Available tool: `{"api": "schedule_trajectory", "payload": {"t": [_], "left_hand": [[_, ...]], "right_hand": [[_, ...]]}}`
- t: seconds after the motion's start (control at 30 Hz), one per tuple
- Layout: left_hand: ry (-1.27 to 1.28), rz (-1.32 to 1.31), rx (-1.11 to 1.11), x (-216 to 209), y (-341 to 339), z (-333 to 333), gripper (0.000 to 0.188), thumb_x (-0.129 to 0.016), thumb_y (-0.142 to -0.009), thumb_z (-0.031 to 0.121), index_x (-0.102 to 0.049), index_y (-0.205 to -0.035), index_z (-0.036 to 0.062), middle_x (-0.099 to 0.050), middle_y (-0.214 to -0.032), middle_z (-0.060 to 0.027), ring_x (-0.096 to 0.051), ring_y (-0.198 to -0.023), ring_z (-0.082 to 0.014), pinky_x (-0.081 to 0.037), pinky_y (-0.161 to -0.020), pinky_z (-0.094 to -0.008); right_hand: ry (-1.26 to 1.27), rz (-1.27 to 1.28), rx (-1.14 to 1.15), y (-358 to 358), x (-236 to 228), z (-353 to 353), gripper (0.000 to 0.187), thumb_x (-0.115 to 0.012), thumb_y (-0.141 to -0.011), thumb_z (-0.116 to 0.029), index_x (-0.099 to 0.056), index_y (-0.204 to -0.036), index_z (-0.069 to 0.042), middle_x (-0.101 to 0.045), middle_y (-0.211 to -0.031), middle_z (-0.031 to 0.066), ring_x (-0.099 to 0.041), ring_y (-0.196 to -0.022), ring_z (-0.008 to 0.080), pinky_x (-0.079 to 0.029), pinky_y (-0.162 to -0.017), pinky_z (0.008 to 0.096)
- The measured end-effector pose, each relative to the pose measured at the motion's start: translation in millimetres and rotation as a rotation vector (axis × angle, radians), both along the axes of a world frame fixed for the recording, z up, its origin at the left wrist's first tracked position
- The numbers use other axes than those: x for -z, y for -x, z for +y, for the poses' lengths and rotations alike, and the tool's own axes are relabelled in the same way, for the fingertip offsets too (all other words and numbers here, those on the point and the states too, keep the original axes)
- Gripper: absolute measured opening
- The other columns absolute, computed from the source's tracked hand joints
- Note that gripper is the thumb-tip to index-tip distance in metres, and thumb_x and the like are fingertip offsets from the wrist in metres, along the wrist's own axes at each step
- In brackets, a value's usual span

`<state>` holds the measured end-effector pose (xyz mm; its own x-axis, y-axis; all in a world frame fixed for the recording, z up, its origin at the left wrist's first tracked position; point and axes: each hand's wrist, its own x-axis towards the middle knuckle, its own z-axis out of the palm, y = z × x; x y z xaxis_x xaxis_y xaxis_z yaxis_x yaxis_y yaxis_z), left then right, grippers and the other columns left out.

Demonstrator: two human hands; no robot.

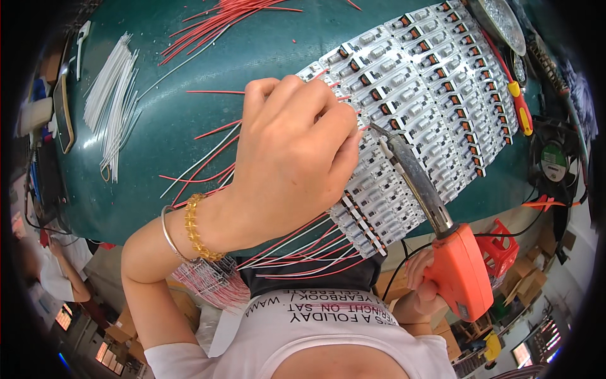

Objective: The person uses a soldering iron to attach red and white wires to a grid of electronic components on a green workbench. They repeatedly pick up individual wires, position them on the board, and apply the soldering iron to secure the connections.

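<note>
A large panel of small white circuit boards (429, 104) with black and copper-coloured parts lies slanted on the green table. Over its left edge, my left hand (293, 145) is closed in a pinch on a thin red wire (364, 128), whose end shows by the fingertips. My right hand (424, 284) grips the handle of an orange soldering gun (464, 275). Its dark barrel slants up to the left, and the tip sits at the boards close to that wire end. Red and white wires stick out from the panel's left edge, below and beside my left hand.
White wires (117, 104) lie bundled at the left of the green table (170, 126), red wires (221, 25) at the back. At right are a metal dish (502, 25), a red-and-yellow-handled screwdriver (519, 107) and a small fan (554, 161). Another person (60, 271) sits far left.
</note>
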<state>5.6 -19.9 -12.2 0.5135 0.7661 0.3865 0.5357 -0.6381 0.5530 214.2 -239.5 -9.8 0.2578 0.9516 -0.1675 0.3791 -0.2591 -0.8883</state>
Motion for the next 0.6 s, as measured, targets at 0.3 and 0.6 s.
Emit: {"api": "schedule_trajectory", "payload": {"t": [0.3,0.6], "left_hand": [[-0.021,-0.004,0.005,0.4,-2.8,1.5,0.016,-0.076,-0.069,0.002,-0.061,-0.07,0.0084,-0.052,-0.07,-0.0011,-0.049,-0.068,-0.0206,-0.034,-0.071,-0.0344],[-0.281,0.185,0.045,-24.3,5.3,25.3,0.015,-0.076,-0.073,0.01,-0.061,-0.073,0.0087,-0.057,-0.075,-0.003,-0.054,-0.074,-0.023,-0.038,-0.077,-0.0385]], "right_hand": [[-0.334,0.333,0.056,-0.7,20.7,-0.2,0.077,-0.063,-0.088,-0.053,-0.044,-0.13,0.009,-0.046,-0.05,-0.0042,-0.044,-0.041,0.0085,-0.042,-0.047,0.0247],[-0.352,0.436,0.0,7.0,5.4,29.2,0.072,-0.06,-0.092,-0.05,-0.044,-0.13,0.009,-0.045,-0.05,-0.0027,-0.044,-0.039,0.0099,-0.042,-0.044,0.0256]]}}
